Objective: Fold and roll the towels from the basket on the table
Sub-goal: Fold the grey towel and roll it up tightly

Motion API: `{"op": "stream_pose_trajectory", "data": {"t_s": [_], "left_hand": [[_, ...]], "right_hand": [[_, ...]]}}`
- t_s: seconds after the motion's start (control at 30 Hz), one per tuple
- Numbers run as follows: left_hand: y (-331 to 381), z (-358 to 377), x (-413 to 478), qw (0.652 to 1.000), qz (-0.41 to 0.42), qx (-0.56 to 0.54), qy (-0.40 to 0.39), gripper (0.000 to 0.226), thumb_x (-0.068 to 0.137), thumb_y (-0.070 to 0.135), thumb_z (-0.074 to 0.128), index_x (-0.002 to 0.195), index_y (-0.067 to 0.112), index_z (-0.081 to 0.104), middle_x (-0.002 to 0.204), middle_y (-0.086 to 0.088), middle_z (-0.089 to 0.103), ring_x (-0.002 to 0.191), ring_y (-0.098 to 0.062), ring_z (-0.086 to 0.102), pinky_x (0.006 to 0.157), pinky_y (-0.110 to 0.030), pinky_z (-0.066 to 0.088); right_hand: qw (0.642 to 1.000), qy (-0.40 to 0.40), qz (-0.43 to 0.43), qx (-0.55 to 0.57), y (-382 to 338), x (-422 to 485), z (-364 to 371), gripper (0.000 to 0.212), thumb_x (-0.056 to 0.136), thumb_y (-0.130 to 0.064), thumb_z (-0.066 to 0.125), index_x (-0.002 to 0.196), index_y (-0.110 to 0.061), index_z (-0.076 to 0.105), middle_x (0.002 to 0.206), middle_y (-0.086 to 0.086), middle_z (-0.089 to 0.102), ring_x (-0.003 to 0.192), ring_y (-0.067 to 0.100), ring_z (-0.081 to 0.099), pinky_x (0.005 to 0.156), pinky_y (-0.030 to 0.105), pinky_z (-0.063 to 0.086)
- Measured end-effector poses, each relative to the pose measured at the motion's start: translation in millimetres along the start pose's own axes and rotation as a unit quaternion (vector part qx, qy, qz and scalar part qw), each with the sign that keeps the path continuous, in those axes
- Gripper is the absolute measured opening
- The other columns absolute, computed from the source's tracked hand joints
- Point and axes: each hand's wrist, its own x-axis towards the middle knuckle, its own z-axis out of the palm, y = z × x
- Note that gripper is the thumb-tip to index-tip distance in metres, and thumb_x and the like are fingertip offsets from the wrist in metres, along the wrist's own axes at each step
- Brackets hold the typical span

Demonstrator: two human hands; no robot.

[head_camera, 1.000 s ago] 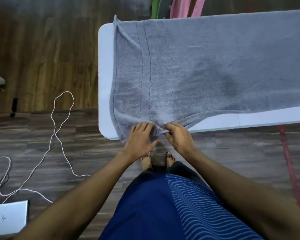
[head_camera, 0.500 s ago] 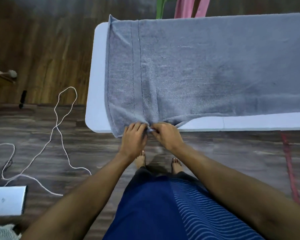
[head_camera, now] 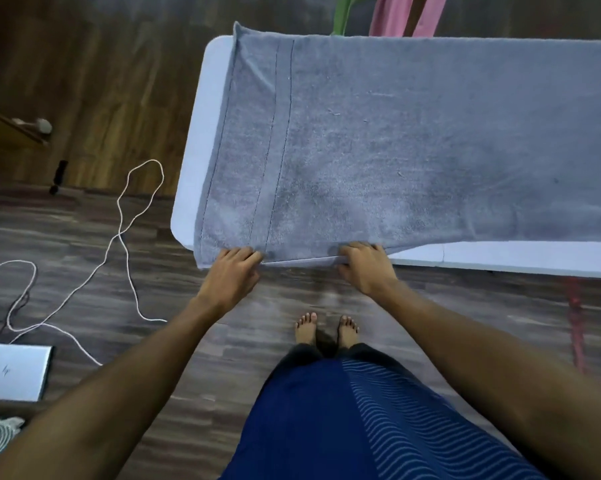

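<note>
1. The only writing we can read is the "hp" logo on the lid of the closed silver laptop point(head_camera: 13, 372), which lies on the floor point(head_camera: 84, 265) at the lower left. We find no label or print on the cloth.
2. The grey towel point(head_camera: 396, 133) lies spread flat on the white table point(head_camera: 198, 150), covering nearly all of its top. Its short hemmed end, with two stitched lines, sits just inside the table's left end. Its near long edge hangs a little over the table's near rim.
3. The left hand point(head_camera: 231, 271) grips that near edge close to the towel's left corner. Its fingers point(head_camera: 238, 252) are held close together and curled down onto the cloth, with the thumb tucked in at the hem.
4. The right hand point(head_camera: 365, 268) grips the same edge further to the right. Its fingers point(head_camera: 361, 247) are bent over the top of the cloth, close together, and the thumb is under the hem.
5. Between the two hands the hem runs straight and taut, a thin pale line just off the table's rim.
6. A white cable point(head_camera: 126, 216) loops across the floor to the left of the table.
7. Two bare feet point(head_camera: 306, 329) stand below the hands.
</note>
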Motion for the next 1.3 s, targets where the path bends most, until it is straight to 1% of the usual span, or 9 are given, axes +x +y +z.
{"op": "stream_pose_trajectory", "data": {"t_s": [0.2, 0.4, 0.6, 0.7, 0.87, 1.03, 1.07, 1.2, 1.3], "left_hand": [[6, 5, 17, 0.998, -0.052, 0.043, -0.010, 0.024, 0.076, 0.017, 0.071, 0.096, 0.013, 0.059, 0.095, -0.009, 0.061, 0.088, -0.032, 0.056, 0.078, -0.043, 0.041], [129, 24, 64, 0.994, 0.096, -0.059, -0.002, 0.051, 0.082, 0.028, 0.067, 0.129, 0.016, 0.053, 0.123, -0.007, 0.058, 0.112, -0.027, 0.051, 0.095, -0.043, 0.040], [163, 40, 94, 0.990, 0.088, -0.103, 0.028, 0.017, 0.084, 0.011, 0.059, 0.099, 0.015, 0.066, 0.094, -0.003, 0.066, 0.087, -0.025, 0.061, 0.077, -0.031, 0.035], [161, 45, 86, 0.993, 0.064, -0.090, 0.030, 0.020, 0.083, 0.005, 0.065, 0.100, 0.014, 0.068, 0.095, -0.005, 0.067, 0.088, -0.025, 0.062, 0.077, -0.034, 0.043], [164, 63, 67, 1.000, 0.006, -0.025, -0.005, 0.030, 0.074, 0.007, 0.066, 0.102, 0.017, 0.066, 0.093, -0.002, 0.063, 0.086, -0.027, 0.061, 0.074, -0.037, 0.042], [211, 69, 74, 0.986, -0.164, 0.017, -0.004, 0.033, 0.075, 0.010, 0.065, 0.108, 0.016, 0.063, 0.108, -0.009, 0.061, 0.101, -0.033, 0.054, 0.082, -0.045, 0.039], [230, 71, 82, 0.987, -0.160, 0.007, 0.001, 0.036, 0.075, 0.013, 0.067, 0.110, 0.016, 0.061, 0.111, -0.009, 0.059, 0.103, -0.033, 0.052, 0.085, -0.046, 0.039], [335, 87, 129, 0.999, -0.009, -0.038, -0.012, 0.042, 0.079, 0.028, 0.064, 0.119, 0.019, 0.057, 0.117, -0.005, 0.058, 0.109, -0.028, 0.052, 0.091, -0.042, 0.036], [396, 99, 161, 0.997, 0.009, -0.071, -0.032, 0.047, 0.073, 0.022, 0.069, 0.119, 0.019, 0.060, 0.113, -0.003, 0.062, 0.107, -0.026, 0.055, 0.093, -0.042, 0.037]], "right_hand": [[0.992, 0.097, 0.077, -0.012, 46, -41, 1, 0.017, 0.087, -0.032, 0.062, 0.098, -0.022, 0.069, 0.105, -0.002, 0.069, 0.103, 0.021, 0.062, 0.091, 0.034, 0.025], [0.986, 0.129, 0.094, 0.043, 47, -46, -7, 0.016, 0.090, -0.032, 0.062, 0.101, -0.024, 0.070, 0.106, -0.005, 0.069, 0.105, 0.018, 0.061, 0.086, 0.032, 0.022], [0.996, 0.060, 0.063, 0.006, 80, -53, -19, 0.017, 0.092, -0.040, 0.055, 0.098, -0.027, 0.065, 0.107, -0.006, 0.067, 0.106, 0.017, 0.059, 0.084, 0.036, 0.025], [0.998, 0.022, 0.059, -0.006, 115, -60, -20, 0.018, 0.091, -0.040, 0.054, 0.102, -0.030, 0.063, 0.112, -0.007, 0.066, 0.111, 0.017, 0.056, 0.091, 0.039, 0.026], [0.997, 0.026, 0.064, -0.046, 201, -87, -29, 0.023, 0.087, -0.047, 0.055, 0.097, -0.028, 0.063, 0.110, -0.004, 0.066, 0.108, 0.020, 0.058, 0.092, 0.039, 0.027], [0.997, 0.007, 0.072, -0.042, 281, -126, -42, 0.014, 0.091, -0.039, 0.054, 0.091, -0.025, 0.058, 0.107, -0.003, 0.065, 0.106, 0.020, 0.057, 0.090, 0.038, 0.026], [0.998, 0.009, 0.064, -0.024, 290, -130, -43, 0.014, 0.091, -0.038, 0.055, 0.091, -0.025, 0.057, 0.106, -0.003, 0.066, 0.105, 0.021, 0.058, 0.089, 0.037, 0.026], [0.998, 0.029, 0.039, 0.043, 299, -138, -44, 0.014, 0.091, -0.036, 0.057, 0.094, -0.022, 0.058, 0.104, -0.002, 0.064, 0.105, 0.021, 0.057, 0.085, 0.037, 0.029], [0.995, 0.067, 0.039, 0.069, 301, -143, -48, 0.013, 0.089, -0.033, 0.060, 0.096, -0.022, 0.059, 0.104, -0.001, 0.063, 0.106, 0.023, 0.056, 0.083, 0.040, 0.035]]}}
